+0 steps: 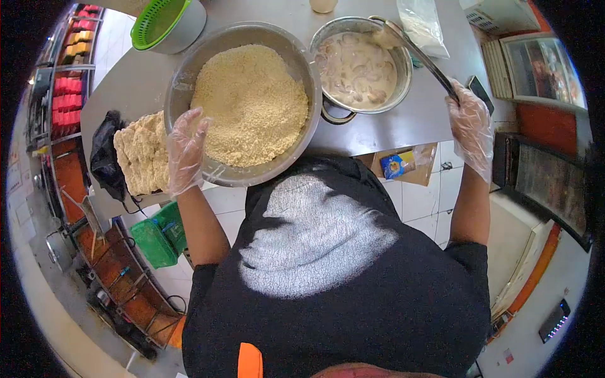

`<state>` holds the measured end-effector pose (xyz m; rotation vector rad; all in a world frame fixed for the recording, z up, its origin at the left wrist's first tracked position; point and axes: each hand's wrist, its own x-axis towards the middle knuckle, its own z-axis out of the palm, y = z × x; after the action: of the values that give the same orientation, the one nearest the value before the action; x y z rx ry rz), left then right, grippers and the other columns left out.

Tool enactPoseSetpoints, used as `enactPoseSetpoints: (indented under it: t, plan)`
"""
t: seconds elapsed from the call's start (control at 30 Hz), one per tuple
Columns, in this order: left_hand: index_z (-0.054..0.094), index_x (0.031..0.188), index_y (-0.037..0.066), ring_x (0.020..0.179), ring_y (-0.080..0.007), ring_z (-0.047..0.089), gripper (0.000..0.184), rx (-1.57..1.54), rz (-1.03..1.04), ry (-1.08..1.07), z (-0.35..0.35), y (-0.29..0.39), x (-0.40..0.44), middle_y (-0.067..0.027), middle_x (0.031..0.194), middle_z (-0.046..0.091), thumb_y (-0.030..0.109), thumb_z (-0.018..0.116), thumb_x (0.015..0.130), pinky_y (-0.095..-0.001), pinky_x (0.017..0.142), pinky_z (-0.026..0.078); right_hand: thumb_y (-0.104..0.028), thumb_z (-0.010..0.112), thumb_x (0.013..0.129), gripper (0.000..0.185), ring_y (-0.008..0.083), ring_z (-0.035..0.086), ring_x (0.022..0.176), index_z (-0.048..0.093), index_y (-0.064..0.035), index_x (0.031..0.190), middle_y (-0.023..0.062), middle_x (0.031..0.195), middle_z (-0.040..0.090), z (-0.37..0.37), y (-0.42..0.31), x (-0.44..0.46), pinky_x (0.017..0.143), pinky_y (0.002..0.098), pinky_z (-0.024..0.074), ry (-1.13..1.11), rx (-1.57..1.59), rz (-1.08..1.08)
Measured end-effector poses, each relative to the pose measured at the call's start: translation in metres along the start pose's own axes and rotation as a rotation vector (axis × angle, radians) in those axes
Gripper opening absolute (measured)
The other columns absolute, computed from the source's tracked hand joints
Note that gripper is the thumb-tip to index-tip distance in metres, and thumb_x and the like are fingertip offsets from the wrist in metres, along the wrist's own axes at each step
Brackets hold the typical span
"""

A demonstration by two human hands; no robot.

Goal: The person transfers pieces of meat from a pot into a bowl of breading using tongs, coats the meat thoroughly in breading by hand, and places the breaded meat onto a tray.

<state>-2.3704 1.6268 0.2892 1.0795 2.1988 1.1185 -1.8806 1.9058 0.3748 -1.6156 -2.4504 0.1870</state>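
My left hand point(187, 150), in a clear plastic glove, is closed on the near left rim of a wide metal bowl point(307, 135). Pale yellow crumbly flour point(252, 104) is heaped in the bowl. In my gloved right hand point(471, 129) is the end of a long-handled metal utensil point(428, 63). Its far end, smeared with pale batter, reaches over the rim of a metal pot point(404, 75); its exact shape is hard to make out. Inside the pot, several pieces of food point(356, 69) sit in milky liquid.
A green strainer point(148, 28) rests in a white tub at the upper left. Beside the bowl lies a crumbly beige slab point(142, 154) near a black bag point(108, 157). A plastic bag of white powder point(423, 28) and a phone point(480, 94) lie to the right on the metal table point(353, 135).
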Motion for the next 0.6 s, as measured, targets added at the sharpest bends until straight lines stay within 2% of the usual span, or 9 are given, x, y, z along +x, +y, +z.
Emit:
enactPoseSetpoints:
  t: [0.2,0.3,0.37,0.47,0.57,0.6]
  plan:
    - [0.071,0.125,0.002,0.121,-0.0289,0.066,0.045,0.049,-0.050,-0.014,0.007,0.002,-0.007,-0.0172,0.128,0.071,0.037,0.074,0.096,-0.0391,0.104,0.049,-0.009,0.072,0.091,0.036,0.0354,0.073,0.102,0.072,-0.0100,0.127,0.0199,0.112,0.074,0.004,-0.001,-0.024,0.091,0.0422,0.0573,-0.186,0.254,-0.070]
    - [0.073,0.122,0.004,0.116,-0.0304,0.069,0.049,0.286,-0.249,-0.621,0.016,0.057,-0.015,-0.0165,0.124,0.074,0.047,0.065,0.099,-0.0427,0.101,0.052,-0.008,0.074,0.089,0.034,0.0333,0.075,0.101,0.073,-0.0060,0.123,0.0206,0.111,0.075,-0.001,-0.016,-0.038,0.090,0.0418,0.0572,-0.292,0.345,-0.023]
    - [0.074,0.118,0.005,0.107,-0.0354,0.072,0.049,0.378,0.162,-0.857,0.040,0.030,-0.028,-0.0185,0.115,0.076,0.047,0.055,0.100,-0.0455,0.096,0.055,-0.007,0.075,0.089,0.035,0.0330,0.075,0.102,0.073,-0.0045,0.123,0.0211,0.111,0.075,0.004,-0.020,-0.042,0.090,0.0419,0.0572,-0.332,0.388,-0.046]
    - [0.072,0.114,0.006,0.106,-0.0389,0.069,0.039,0.606,0.044,-1.156,0.068,0.051,-0.027,-0.0225,0.109,0.073,0.038,0.053,0.101,-0.0500,0.093,0.054,-0.006,0.075,0.089,0.035,0.0341,0.074,0.104,0.072,-0.0032,0.124,0.0222,0.114,0.075,0.005,-0.026,-0.039,0.091,0.0418,0.0569,-0.242,0.323,-0.017]
    - [0.070,0.112,0.003,0.104,-0.0430,0.069,0.039,0.884,0.078,-1.088,0.086,0.046,-0.025,-0.0245,0.106,0.072,0.035,0.052,0.099,-0.0512,0.092,0.053,-0.007,0.072,0.091,0.037,0.0343,0.074,0.106,0.071,-0.0062,0.128,0.0207,0.117,0.074,0.015,-0.010,-0.030,0.093,0.0420,0.0562,-0.176,0.246,0.023]
    - [0.070,0.112,0.003,0.108,-0.0416,0.068,0.040,0.918,0.050,-1.043,0.090,0.042,-0.026,-0.0244,0.109,0.072,0.037,0.052,0.100,-0.0513,0.095,0.052,-0.008,0.071,0.092,0.038,0.0346,0.074,0.106,0.070,-0.0072,0.130,0.0205,0.117,0.074,0.019,-0.005,-0.027,0.093,0.0423,0.0561,-0.148,0.227,0.027]
